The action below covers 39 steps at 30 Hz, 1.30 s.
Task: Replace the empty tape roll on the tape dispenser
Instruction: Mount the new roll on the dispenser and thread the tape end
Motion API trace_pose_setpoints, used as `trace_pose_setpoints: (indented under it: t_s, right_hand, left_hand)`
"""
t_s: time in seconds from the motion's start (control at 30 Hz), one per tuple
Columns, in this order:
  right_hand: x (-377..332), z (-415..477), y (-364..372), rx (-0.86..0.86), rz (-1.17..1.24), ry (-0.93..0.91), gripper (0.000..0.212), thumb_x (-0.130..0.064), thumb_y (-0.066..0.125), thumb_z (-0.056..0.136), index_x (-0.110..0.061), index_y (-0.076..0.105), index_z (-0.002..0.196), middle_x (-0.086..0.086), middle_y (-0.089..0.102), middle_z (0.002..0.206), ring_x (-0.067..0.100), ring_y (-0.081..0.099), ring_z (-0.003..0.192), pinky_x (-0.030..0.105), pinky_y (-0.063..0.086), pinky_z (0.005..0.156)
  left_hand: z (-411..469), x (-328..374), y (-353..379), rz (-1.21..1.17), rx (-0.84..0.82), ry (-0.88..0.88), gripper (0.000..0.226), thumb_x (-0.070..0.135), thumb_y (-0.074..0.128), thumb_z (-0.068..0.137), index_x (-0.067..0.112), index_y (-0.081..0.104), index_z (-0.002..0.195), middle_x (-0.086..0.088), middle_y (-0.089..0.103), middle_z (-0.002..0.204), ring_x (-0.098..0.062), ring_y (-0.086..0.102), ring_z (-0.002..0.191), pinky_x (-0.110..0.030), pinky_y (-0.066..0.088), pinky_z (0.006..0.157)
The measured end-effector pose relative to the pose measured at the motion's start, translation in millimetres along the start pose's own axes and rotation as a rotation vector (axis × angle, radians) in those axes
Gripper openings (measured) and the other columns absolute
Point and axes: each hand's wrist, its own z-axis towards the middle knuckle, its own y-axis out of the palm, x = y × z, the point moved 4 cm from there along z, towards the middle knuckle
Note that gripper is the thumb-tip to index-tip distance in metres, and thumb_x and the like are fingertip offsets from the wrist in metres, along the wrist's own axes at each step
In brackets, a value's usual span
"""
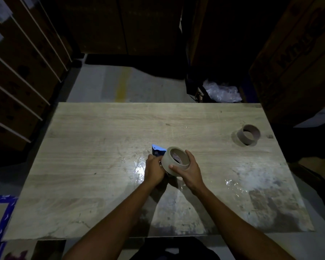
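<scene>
Mid-swap, the right hand (189, 168) grips the new tape roll (174, 162) while the left hand (154, 168), closed, steadies the blue dispenser (158, 150); the empty core (249, 135) sits discarded across the bench (101, 147).

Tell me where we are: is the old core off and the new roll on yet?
Done: the empty core lies apart at the table's far right. In hand: the right hand grips the new roll against the blue dispenser, which the left hand holds. Left: whether the roll is seated is hidden; threading the tape looks not yet done.
</scene>
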Motion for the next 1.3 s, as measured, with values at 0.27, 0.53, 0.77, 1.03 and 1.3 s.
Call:
trace_pose_setpoints:
  t_s: [0.27,0.53,0.77,1.03,1.3]
  right_hand:
    - [1,-7,4,0.012,-0.064,-0.043,0.104,-0.030,0.090,0.067,-0.020,0.028,0.151,-0.009,0.050,0.134,0.010,0.052,0.121,0.025,0.044,0.098]
    - [-8,-22,16,0.094,-0.143,-0.114,0.079,-0.041,0.089,0.062,-0.052,0.039,0.123,-0.020,0.052,0.122,-0.005,0.053,0.109,0.013,0.041,0.089]
    - [-2,-22,29,0.156,-0.253,-0.112,0.103,-0.061,0.083,0.060,-0.032,0.032,0.145,-0.004,0.039,0.137,0.006,0.051,0.115,0.022,0.046,0.094]
    - [1,-14,43,0.244,-0.434,-0.123,0.102,-0.066,0.074,0.060,-0.027,0.032,0.145,-0.004,0.042,0.141,0.015,0.040,0.127,0.034,0.045,0.099]
    - [4,-17,42,0.271,-0.412,-0.069,0.093,-0.070,0.075,0.060,-0.037,0.035,0.137,-0.004,0.040,0.124,0.014,0.051,0.113,0.032,0.053,0.088]
  left_hand:
    - [1,5,-18,-0.040,0.003,0.017,0.006,0.009,0.069,0.087,0.010,0.065,0.084,-0.010,0.058,0.100,-0.022,0.057,0.086,-0.019,0.043,0.067]
    - [-8,-18,-13,-0.487,-0.011,-0.303,0.016,-0.003,0.050,0.092,0.006,0.063,0.097,-0.018,0.070,0.087,-0.029,0.064,0.065,-0.037,0.054,0.059]
    - [-15,-12,-17,-0.638,-0.019,-0.333,0.037,0.028,0.050,0.102,-0.002,0.069,0.092,-0.011,0.063,0.070,-0.017,0.056,0.053,-0.023,0.048,0.049]
    - [-14,-14,-21,-0.569,-0.036,-0.252,0.044,0.044,0.059,0.096,0.008,0.072,0.073,-0.015,0.069,0.070,-0.018,0.062,0.064,-0.034,0.048,0.067]
    - [-13,-8,-26,-0.494,-0.058,-0.154,0.030,0.040,0.064,0.095,0.020,0.078,0.077,-0.004,0.074,0.073,-0.020,0.068,0.067,-0.035,0.054,0.066]
